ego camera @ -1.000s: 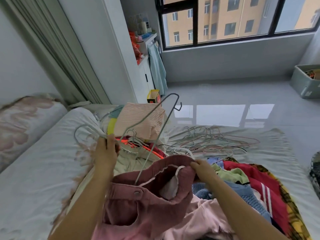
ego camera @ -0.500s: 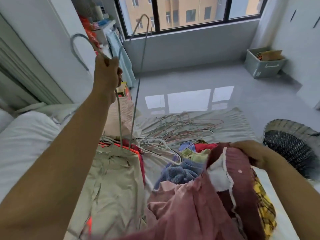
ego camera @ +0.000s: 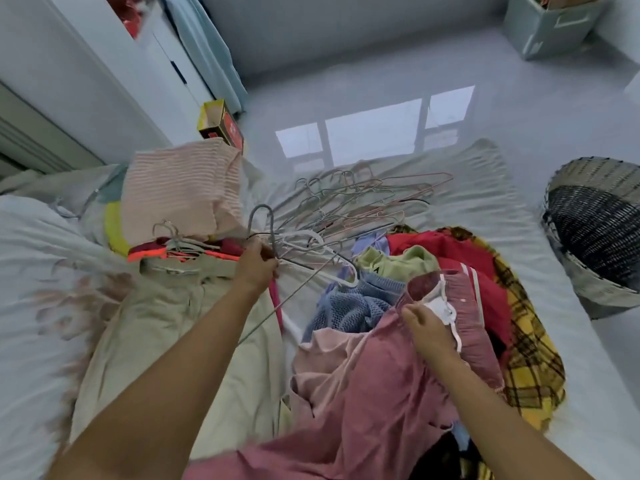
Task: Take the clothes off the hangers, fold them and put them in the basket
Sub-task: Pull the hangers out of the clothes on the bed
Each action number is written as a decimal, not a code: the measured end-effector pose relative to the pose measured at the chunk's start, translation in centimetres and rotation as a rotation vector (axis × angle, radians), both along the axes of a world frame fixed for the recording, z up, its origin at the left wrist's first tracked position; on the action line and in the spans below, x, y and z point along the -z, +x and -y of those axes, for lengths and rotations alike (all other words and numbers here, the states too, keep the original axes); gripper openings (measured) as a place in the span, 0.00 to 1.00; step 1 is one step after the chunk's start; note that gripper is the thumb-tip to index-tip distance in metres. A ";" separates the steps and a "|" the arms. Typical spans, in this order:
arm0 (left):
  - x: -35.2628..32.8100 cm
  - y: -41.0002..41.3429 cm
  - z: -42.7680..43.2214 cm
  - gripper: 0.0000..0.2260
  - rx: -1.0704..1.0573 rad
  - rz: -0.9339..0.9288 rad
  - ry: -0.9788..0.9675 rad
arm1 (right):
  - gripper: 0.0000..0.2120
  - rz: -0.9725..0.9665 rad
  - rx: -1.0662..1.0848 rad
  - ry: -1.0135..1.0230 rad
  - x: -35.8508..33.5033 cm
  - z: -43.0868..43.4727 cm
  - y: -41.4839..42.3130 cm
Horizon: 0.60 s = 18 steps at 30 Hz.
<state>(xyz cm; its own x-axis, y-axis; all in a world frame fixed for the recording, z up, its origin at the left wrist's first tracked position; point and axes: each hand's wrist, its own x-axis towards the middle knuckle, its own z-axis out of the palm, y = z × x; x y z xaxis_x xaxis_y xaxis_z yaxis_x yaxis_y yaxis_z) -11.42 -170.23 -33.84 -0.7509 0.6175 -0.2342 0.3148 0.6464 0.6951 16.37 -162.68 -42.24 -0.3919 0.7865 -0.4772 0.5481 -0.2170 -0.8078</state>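
Left hand (ego camera: 258, 265): fingers curled tight round the neck of a grey wire hanger (ego camera: 284, 303), low over the bed (ego camera: 485, 209). The hanger looks bare.

Right hand (ego camera: 427, 329): pinches the elastic waistband (ego camera: 460, 292) of a dusty-pink garment (ego camera: 381, 393), probably shorts or trousers. The garment lies on the heap of mixed clothes at the near right of the bed.

Step in hand, as I judge it: shed the bare hanger, then fold the pink piece.
- Lay the hanger flat on the pile of bare hangers (ego camera: 367, 195) beyond the left hand, hook in line with the others. Mind the hangers under the hand, which could snag it.
- Bring the left hand to the waistband's other end, pull it taut and shake the cloth flat before folding.

Orientation:
- Hanger: hook points up and away from the person. One long wire slants from far right down to near left.
- Garment: waist end far and to the right, on the side of the woven basket (ego camera: 588, 168). Long axis runs from there back toward the person. The lower end is bunched and out of frame.
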 end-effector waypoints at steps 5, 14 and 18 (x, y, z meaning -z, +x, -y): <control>3.5 -1.0 -3.6 0.11 0.117 -0.029 -0.049 | 0.11 0.054 0.092 0.053 5.0 0.1 -0.4; 6.7 -8.8 -15.8 0.18 0.115 -0.170 0.037 | 0.07 0.048 0.183 0.089 12.3 -0.5 0.1; 14.0 -9.6 -10.0 0.12 0.087 -0.043 -0.202 | 0.19 0.127 0.204 0.126 14.7 -0.5 0.0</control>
